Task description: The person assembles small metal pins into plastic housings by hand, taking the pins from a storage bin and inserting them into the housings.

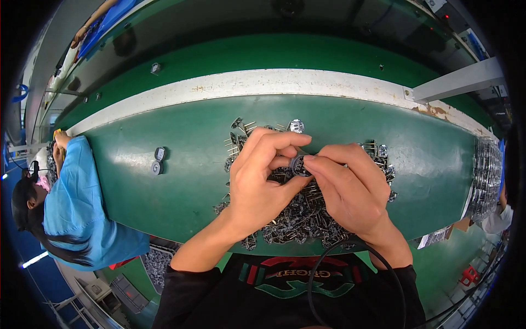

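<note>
Over the middle of the green workbench, my left hand (257,178) and my right hand (353,183) meet at a small round dark part (298,165). The left thumb and fingers curl round it from one side. From the other side, the right thumb and forefinger pinch its edge, partly hiding it. Beneath both hands spreads a heap of small black parts with metal pins (298,219). A round part with a shiny face (296,126) lies at the heap's far edge. Off to the left, two small grey-black parts (157,167) lie close together.
A white rail (246,82) runs behind the bench, with a green belt (230,55) beyond. At the left sits a co-worker in blue (74,203). Stacked clear trays (485,175) stand at the right end. A black cable (310,285) loops beside my right forearm.
</note>
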{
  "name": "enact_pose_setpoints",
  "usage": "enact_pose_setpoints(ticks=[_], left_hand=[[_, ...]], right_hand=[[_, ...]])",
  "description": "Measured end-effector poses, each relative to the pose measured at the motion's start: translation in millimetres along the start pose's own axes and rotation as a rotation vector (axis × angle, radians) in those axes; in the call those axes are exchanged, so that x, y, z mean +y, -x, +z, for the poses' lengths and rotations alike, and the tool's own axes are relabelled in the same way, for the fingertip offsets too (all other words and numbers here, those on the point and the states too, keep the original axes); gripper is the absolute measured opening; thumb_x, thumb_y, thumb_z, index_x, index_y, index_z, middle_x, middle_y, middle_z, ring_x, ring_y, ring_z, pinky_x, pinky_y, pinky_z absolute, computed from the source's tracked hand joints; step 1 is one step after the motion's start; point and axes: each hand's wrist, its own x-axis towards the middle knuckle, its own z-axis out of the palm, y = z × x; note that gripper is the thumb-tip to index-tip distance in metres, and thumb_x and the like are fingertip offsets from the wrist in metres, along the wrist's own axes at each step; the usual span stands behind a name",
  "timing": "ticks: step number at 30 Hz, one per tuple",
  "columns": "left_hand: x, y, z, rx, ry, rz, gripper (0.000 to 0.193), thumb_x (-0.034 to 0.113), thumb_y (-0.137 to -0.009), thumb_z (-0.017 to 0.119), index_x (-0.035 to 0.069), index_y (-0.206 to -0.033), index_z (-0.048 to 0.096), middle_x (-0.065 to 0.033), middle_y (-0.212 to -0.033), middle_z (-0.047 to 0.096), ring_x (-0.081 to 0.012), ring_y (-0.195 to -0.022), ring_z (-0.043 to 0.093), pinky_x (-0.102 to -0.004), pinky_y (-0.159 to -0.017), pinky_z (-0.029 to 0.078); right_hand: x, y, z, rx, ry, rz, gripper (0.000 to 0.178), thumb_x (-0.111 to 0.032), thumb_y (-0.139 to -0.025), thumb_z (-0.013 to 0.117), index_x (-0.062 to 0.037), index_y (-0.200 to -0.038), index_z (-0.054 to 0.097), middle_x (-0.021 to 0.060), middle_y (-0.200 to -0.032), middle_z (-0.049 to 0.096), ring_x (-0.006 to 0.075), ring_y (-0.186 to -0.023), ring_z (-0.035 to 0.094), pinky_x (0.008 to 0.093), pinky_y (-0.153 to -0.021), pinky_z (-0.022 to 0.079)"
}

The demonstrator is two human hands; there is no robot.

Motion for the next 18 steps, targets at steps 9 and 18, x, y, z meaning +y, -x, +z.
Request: enact_pose_setpoints(ticks=[9, 18], left_hand=[[6, 2, -2, -0.078, 0.135, -0.089, 0.056, -0.022, -0.073, 0.07, -0.005, -0.123, 0.055, -0.0081, -0.111, 0.055, -0.014, -0.104, 0.061, -0.0259, -0.088, 0.056], [-1, -21, -18, 0.005, 0.375, -0.261, 0.04, -0.013, -0.085, 0.062, -0.005, -0.124, 0.057, -0.0115, -0.114, 0.065, -0.0124, -0.102, 0.065, -0.0241, -0.087, 0.054]], right_hand=[[3, 8, 8, -0.005, 0.014, -0.01, 0.034, 0.011, -0.064, 0.069, 0.0065, -0.098, 0.07, 0.0133, -0.087, 0.063, 0.0234, -0.067, 0.061, 0.0315, -0.054, 0.05], [8, 2, 2, -0.135, -0.232, 0.314, 0.049, 0.015, -0.075, 0.059, 0.0031, -0.122, 0.063, 0.0152, -0.103, 0.064, 0.0301, -0.091, 0.066, 0.0363, -0.076, 0.055]])
